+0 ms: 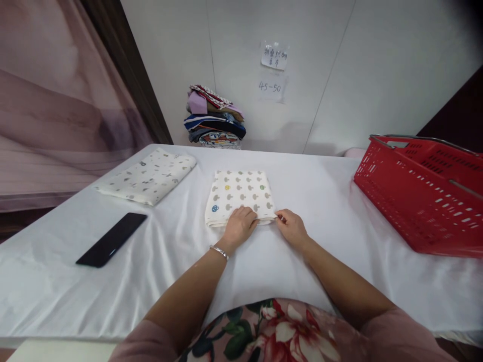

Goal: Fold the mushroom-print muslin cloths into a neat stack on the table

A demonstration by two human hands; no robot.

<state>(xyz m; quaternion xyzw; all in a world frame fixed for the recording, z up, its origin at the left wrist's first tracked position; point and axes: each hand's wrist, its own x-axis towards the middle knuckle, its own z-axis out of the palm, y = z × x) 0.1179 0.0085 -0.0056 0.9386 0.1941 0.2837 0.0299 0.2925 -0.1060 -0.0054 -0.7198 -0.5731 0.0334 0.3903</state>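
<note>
A folded white cloth [241, 193] printed with grey apple-like shapes and a few coloured ones lies in the middle of the table. My left hand [240, 226], with a silver bracelet at the wrist, rests over its front edge, fingers together and bent onto the fabric; the thumb is mostly hidden. At the front right corner, my right hand [292, 227] pinches the cloth's edge between thumb and fingertips. Several layers show along the near edge. To the left lies a second folded white cloth [151, 176] with small grey prints.
A black phone-like slab [113, 239] lies at the left on the white tablecloth [313, 196]. A red plastic basket [422, 201] with metal handles stands on the right. Behind the table's far edge is a stack of folded fabrics [215, 118]. Paper notes [274, 55] hang on the wall.
</note>
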